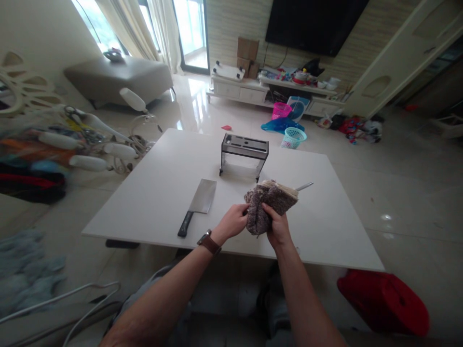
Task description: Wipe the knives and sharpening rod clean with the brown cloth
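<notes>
My left hand (234, 220) and my right hand (278, 229) both grip a brown-and-cream cloth (265, 207), held bunched up over the near part of the white table (152, 193). From the cloth's right end sticks a thin metal rod or blade tip (306, 186); whatever it belongs to is hidden inside the folds. Left of my hands, a cleaver (206, 195) lies flat, its black handle toward me. Beyond the cloth stands a dark slotted knife rack (245, 147) with see-through lower sides and small feet.
A blue basket (293, 137) and a pink basket (281, 111) stand on the floor past the table. A white lamp (121, 151) with several shades is at the left. Something red (385, 301) sits by the near right corner. A long cabinet (238, 91) lines the far wall.
</notes>
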A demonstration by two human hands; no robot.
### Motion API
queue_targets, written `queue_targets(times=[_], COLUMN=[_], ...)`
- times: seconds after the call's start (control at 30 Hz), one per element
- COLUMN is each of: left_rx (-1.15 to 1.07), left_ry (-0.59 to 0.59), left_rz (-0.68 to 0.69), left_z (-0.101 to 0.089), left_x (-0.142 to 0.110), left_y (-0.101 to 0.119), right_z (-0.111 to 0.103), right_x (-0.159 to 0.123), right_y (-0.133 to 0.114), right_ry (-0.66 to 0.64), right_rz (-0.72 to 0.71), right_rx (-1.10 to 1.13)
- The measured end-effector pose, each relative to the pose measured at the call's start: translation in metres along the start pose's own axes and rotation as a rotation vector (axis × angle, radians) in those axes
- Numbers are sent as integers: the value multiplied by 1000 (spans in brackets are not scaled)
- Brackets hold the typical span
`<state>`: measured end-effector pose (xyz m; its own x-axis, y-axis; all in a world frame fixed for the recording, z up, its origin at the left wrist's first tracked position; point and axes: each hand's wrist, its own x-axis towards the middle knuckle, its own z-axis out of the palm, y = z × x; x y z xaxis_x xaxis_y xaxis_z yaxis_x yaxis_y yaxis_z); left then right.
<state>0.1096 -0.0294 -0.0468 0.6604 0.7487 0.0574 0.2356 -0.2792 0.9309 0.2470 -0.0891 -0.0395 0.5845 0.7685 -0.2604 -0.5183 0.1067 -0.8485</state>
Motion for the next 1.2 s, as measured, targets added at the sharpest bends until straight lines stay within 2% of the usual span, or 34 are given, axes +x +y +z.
queue_targets(times=[0.33,0.73,0.93,1.07,1.2], left_rx=[4,56,281,441,518], left_ry=[2,-22,-48,-50,-76], left_rz=[-4,1,65,70,69], left_z=[-1,-3,-18,-33,-47], left_x=[-1,-1,0,1,2], left_y=[2,7,12,10,6], right_z=[-1,1,-6,-23,-41], right_x=[1,0,13,30,42], right_y=[1,0,-6,-18,-29], right_ry=[-13,37,70,84,172], right_rz=[19,32,-10,-88,-128], right_rx=[-8,58,129,196,241])
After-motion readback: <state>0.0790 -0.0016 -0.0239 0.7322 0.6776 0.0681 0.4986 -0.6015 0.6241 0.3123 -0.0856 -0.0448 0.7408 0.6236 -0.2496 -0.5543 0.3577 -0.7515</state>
